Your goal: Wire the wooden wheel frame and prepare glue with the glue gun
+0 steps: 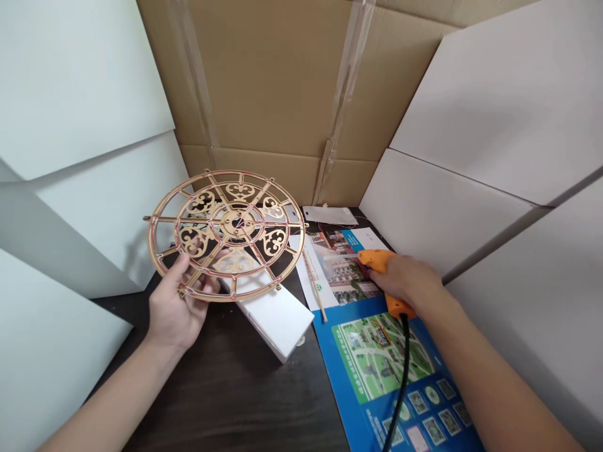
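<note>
My left hand (179, 307) is closed on the near left rim of a round gold-coloured lattice wheel (238, 227), with the thumb on top and the fingers beneath. The wheel has spokes, concentric rings, scroll-shaped cutouts and reddish lines along its parts. It is held tilted above the table. Off to the right, my right hand (407, 276) grips an orange hot glue gun (396, 306) with a black cord. A clear glue stick (340, 257) juts from it toward the left. My fingers hide part of the gun, which is apart from the wheel, over a printed sheet.
Beneath the wheel lies a white box (277, 320) on the dark table (264, 402). A blue printed sheet (339, 364) carries a thin wooden stick (315, 282). Behind is a white flat piece (331, 215). Cardboard (273, 81) and white panels (471, 113) enclose the space.
</note>
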Tool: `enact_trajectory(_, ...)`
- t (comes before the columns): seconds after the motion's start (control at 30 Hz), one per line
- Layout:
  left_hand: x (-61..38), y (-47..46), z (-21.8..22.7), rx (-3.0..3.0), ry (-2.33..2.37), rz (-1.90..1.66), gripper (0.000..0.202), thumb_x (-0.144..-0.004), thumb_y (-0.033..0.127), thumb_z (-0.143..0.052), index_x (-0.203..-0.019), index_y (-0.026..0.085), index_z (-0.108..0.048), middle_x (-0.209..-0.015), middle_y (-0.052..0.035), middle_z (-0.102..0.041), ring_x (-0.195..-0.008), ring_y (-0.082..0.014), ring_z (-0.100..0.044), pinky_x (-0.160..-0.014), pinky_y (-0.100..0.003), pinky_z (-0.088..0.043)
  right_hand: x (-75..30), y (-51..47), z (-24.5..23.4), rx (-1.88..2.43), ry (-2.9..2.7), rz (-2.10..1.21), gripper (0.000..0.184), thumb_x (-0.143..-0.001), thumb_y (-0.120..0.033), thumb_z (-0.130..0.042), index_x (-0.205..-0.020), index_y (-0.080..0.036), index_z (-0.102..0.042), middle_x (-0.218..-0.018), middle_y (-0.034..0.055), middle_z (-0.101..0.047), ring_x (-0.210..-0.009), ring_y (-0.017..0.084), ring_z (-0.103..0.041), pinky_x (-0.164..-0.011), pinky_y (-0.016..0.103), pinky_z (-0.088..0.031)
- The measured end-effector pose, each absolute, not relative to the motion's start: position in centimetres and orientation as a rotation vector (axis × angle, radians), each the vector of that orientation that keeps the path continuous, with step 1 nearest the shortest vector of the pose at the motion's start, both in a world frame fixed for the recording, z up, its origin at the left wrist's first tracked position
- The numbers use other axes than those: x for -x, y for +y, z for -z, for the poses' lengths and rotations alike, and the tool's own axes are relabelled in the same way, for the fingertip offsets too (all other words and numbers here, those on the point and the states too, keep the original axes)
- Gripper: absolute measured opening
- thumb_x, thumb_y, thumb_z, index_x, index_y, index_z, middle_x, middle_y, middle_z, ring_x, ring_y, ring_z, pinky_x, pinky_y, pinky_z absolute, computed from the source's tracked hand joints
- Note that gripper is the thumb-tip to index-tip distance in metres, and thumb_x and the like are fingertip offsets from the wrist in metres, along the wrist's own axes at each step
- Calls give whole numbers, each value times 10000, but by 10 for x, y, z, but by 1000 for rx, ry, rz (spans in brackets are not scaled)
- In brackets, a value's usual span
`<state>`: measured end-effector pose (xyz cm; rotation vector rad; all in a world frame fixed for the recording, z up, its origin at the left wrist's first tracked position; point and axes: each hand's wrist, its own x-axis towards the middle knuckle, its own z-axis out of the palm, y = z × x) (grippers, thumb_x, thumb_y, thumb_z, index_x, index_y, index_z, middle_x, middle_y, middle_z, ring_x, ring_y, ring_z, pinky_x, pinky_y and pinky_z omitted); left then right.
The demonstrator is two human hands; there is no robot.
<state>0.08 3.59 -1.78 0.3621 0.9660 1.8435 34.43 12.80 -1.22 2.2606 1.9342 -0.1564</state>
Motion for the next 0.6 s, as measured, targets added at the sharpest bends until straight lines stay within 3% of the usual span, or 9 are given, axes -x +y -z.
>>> enact_trajectory(0.07,-1,36,18,-362,958,-1845,320,-991,135,-409,-1012,127,-728,-889,-135,-748,-524,-124,-577,-410,-163,-456,-334,122,4,-2205,1833,118,629,-940,-609,-453,-1245,-111,-685,-1275,243,-658,-1133,423,-652,-831,468,-512)
enact_trajectory(0.13,0,37,18,-363,957,-1848,304,-990,147,-415,-974,134,-718,-880,-128,-747,-481,-116,-536,-417,-173,-470,-329,118,-1,-2152,1832,118,626,-963,-591,-427,-1269,-101,-669,-1282,235,-651,-1147,407,-647,-842,450,-506)
enact_trajectory(0.23,3,36,21,-377,958,-1848,266,-985,172,-442,-907,148,-695,-866,-114,-747,-427,-105,-464,-430,-187,-492,-330,116,-2,-2064,1937,108,552,-966,-551,-458,-1206,-102,-672,-1207,215,-673,-1091,385,-664,-817,437,-498)
enact_trajectory(0.4,6,36,24,-371,965,-1840,264,-978,179,-444,-919,146,-699,-849,-114,-741,-440,-113,-477,-422,-187,-486,-337,120,3,-1920,2164,83,455,-939,-505,-534,-1104,-95,-640,-1187,195,-646,-1039,338,-658,-829,419,-480)
enact_trajectory(0.6,5,37,26,-370,944,-1835,234,-958,181,-483,-904,144,-708,-875,-127,-741,-457,-110,-494,-414,-183,-469,-357,126,6,-1851,2308,274,428,-832,-574,-627,-936,-160,-589,-1026,140,-670,-867,266,-648,-702,368,-467)
